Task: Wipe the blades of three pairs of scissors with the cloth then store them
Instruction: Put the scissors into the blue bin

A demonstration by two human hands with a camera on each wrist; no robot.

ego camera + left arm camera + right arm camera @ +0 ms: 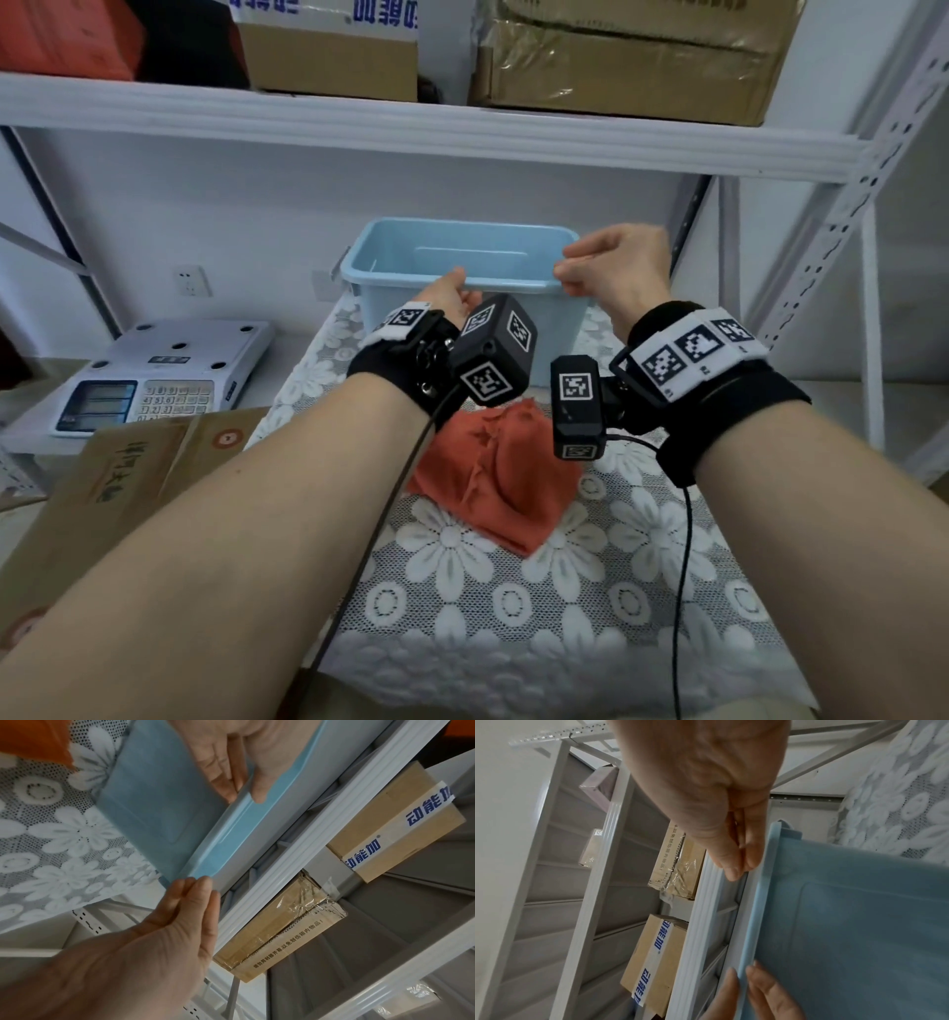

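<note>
On the head feed I see the orange cloth (493,473) lying crumpled on the lace cover (513,591), just in front of the blue bin (400,280). The left hand (449,295) and right hand (611,267) are both at the bin's near rim.

From the left wrist, the left hand's thumb (257,787) and fingers (221,787) pinch that rim.

From the right wrist, the right hand's fingers (754,850) are pressed together beside the bin's corner. I cannot tell whether they grip it.

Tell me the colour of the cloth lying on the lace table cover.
Plain orange-red. The cloth shows best in the head view.
</note>
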